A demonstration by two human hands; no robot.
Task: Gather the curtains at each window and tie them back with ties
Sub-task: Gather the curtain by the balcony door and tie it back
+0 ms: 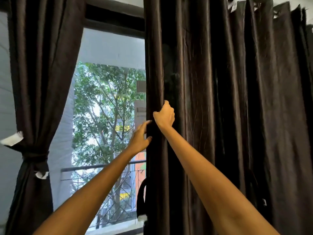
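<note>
Now we have both hands up at the inner edge of the right curtain (220,116), the panel not yet gathered. Our right hand (164,116) is clamped on that leading edge, fingers curled round a fold of the dark fabric, presumably to anchor the edge while the rest of the cloth is drawn toward it. Our left hand (141,138) is spread, fingers straight, its tips touching the same edge just below the right hand; it grips nothing, and we judge it is placed there to scoop the folds together or steady them.

The right curtain hangs full and loose across the right side of the window (108,102), its pleats running down from the top. Low on its inner edge a dark tie (141,200) dangles with a pale end, unused; hanging there, it is within reach once the fabric is bunched.

The left curtain (39,73) is already cinched at its waist by a tie (34,158), so it flares above and below the knot and leaves the glass open, with the tree and balcony railing showing through. By our reckoning this window is half done: the right panel must be gathered before its tie can go round it.
</note>
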